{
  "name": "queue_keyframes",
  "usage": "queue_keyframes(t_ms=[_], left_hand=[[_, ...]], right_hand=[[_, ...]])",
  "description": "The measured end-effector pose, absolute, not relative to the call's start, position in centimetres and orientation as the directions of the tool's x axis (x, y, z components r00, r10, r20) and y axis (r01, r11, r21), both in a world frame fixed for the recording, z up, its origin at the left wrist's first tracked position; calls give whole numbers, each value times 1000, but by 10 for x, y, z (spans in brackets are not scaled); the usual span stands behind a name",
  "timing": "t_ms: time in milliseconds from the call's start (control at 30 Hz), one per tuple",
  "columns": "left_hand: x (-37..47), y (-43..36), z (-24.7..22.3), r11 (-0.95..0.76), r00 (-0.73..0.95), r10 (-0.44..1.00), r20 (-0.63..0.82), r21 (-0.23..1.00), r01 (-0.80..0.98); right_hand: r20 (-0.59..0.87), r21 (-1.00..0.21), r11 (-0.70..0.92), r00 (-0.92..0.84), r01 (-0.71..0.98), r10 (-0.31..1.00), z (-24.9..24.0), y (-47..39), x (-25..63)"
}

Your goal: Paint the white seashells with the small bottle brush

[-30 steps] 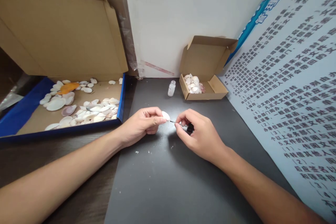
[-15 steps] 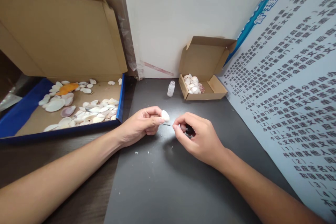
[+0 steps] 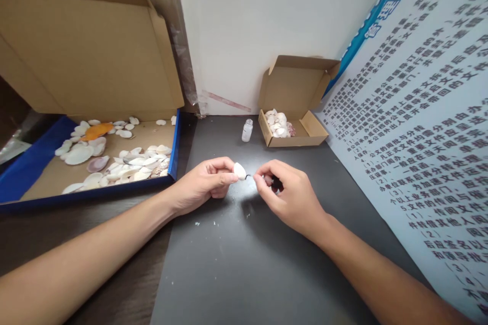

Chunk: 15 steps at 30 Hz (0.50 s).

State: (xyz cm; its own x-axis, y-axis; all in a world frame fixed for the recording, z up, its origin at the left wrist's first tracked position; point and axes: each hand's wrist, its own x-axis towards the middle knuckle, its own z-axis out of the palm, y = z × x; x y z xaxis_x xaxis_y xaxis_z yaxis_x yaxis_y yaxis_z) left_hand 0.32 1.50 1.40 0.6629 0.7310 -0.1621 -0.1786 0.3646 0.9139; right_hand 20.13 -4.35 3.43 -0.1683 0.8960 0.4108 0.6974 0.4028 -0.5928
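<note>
My left hand [image 3: 209,181] pinches a small white seashell [image 3: 239,171] between thumb and fingertips, its rim facing right. Opposite it, my right hand [image 3: 287,190] is closed on a thin brush [image 3: 248,176]. The brush's dark tip meets the shell's right edge and looks bent there. A black part, probably the brush's cap, shows inside the curled right fingers; most of it is hidden. Beyond both hands stands a small uncapped clear bottle [image 3: 247,131] with a white label, upright on the dark grey mat [image 3: 229,284].
On the left, an open blue-edged cardboard box [image 3: 176,152] holds many shells and an orange piece [image 3: 97,131]. A smaller open cardboard box [image 3: 297,140] with shells stands at the back right. White crumbs dot the mat. A printed board [image 3: 430,111] rises on the right.
The brush tip was just short of the shell and straight; now it touches the shell's edge and bends. The shell is turned slightly. The camera view has shifted a little.
</note>
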Motion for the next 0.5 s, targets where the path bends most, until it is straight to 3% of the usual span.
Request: queue_keyframes(t_ms=[200,300,500], left_hand=[[5,14,13,343,653,740,-157,925,-166],[5,13,11,308,628,764,-149,939,-152],[11,19,19,-51,531,848,-10,994,99]], right_hand=[[425,-599,445,-207,665,881,33,-38,206],[372,-581,367,-164,726,914,31,-33,213],[378,-632,316,-74,707,923,31,-23,223]])
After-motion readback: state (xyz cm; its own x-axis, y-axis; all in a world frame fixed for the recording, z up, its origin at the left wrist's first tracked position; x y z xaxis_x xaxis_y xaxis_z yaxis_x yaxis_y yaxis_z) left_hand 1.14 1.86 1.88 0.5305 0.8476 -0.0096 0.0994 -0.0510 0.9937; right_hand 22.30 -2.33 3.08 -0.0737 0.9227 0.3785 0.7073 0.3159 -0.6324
